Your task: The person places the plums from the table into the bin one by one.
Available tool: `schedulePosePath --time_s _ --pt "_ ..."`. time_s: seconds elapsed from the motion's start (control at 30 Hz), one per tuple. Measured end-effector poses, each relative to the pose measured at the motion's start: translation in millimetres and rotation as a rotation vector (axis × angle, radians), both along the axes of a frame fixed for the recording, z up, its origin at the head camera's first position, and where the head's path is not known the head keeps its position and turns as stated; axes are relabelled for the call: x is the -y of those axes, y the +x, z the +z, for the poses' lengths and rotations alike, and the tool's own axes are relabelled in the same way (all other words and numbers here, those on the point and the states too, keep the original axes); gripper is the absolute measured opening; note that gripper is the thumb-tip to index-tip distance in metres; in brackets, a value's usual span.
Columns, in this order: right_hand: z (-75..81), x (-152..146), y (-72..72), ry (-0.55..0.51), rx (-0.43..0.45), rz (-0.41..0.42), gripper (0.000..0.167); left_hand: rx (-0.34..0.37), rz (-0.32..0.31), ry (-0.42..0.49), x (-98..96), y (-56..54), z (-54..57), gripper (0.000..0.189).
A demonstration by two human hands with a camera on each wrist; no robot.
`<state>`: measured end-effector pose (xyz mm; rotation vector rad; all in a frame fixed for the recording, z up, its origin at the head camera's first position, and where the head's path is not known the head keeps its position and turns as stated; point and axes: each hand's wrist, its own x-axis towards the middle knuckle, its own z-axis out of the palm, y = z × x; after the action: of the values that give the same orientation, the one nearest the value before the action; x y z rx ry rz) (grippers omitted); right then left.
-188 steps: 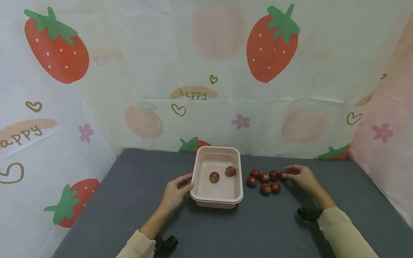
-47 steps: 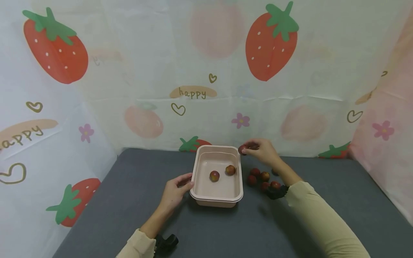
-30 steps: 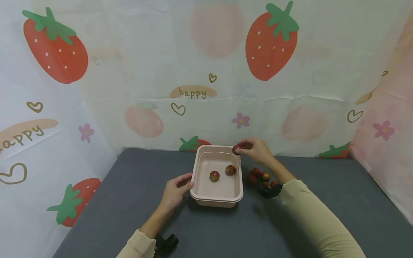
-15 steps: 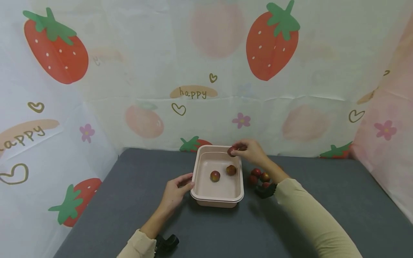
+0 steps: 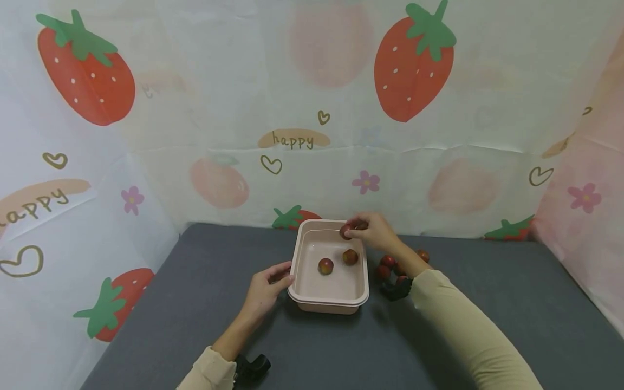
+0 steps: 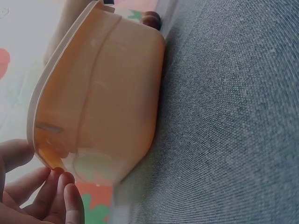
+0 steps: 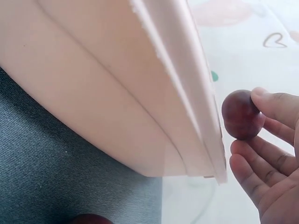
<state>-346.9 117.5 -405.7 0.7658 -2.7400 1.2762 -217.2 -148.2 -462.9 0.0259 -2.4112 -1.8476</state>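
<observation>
My left hand [image 5: 263, 290] pinches the left rim of a beige plastic container [image 5: 322, 292]. The left wrist view shows its thumb at the rim and its fingertips [image 6: 70, 179] against the wall below. In my right hand [image 5: 377, 233] a dark red plum [image 7: 242, 115] is held between thumb and fingers, over the container's far right corner. Two reddish plums [image 5: 325, 266] lie apart on the container's floor. Right of the container, several more plums [image 5: 382, 272] sit on the table, partly hidden by my right wrist and its black camera.
A dark grey cloth [image 5: 219, 254] covers the table. Behind it and along both sides hangs a pale curtain [image 5: 312, 184] printed with strawberries, hearts and flowers. Black wrist cameras [image 5: 251, 368] stick out from both sleeves.
My right hand has taken a plum from the right side of the group and carried it left, past the container's rim. The left hand and the container stay where they were.
</observation>
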Motion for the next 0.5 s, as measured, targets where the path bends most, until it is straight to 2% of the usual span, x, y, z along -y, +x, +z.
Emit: schedulePosePath --time_s 0.5 --pt "-5.0 9.8 -1.0 0.039 -0.016 0.003 0.030 -0.004 0.005 -0.010 -0.2 -0.9 0.2 0.038"
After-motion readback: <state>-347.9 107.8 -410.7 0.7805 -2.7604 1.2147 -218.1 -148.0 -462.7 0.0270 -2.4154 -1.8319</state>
